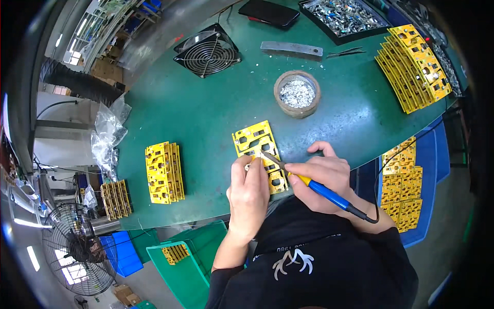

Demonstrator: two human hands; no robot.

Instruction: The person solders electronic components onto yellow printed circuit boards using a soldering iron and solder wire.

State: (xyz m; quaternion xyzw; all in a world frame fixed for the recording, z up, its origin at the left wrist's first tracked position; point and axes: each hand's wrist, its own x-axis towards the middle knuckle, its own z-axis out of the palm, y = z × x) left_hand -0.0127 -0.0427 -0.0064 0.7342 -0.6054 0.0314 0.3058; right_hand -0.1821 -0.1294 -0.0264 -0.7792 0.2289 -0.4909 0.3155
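A yellow circuit board panel [261, 133] with several cutouts lies on the green table in front of me. My right hand [323, 177] grips a blue and yellow soldering iron [325, 192], its tip touching or just above the middle of the panel. Over the panel's left side rests my left hand [248, 188], thumb and fingers pinched close to the iron's tip. What the left fingers hold, if anything, is too small to make out. The iron's dark cable runs off to the right past my forearm.
Beyond the panel stands a round pot [297, 95] of silvery bits. Stacked yellow boards stand at left [163, 173] and far right [415, 69]. A black fan [208, 51], a metal bar [291, 50], tweezers [346, 52], a phone [268, 13] and a parts tray [343, 20] lie at the back.
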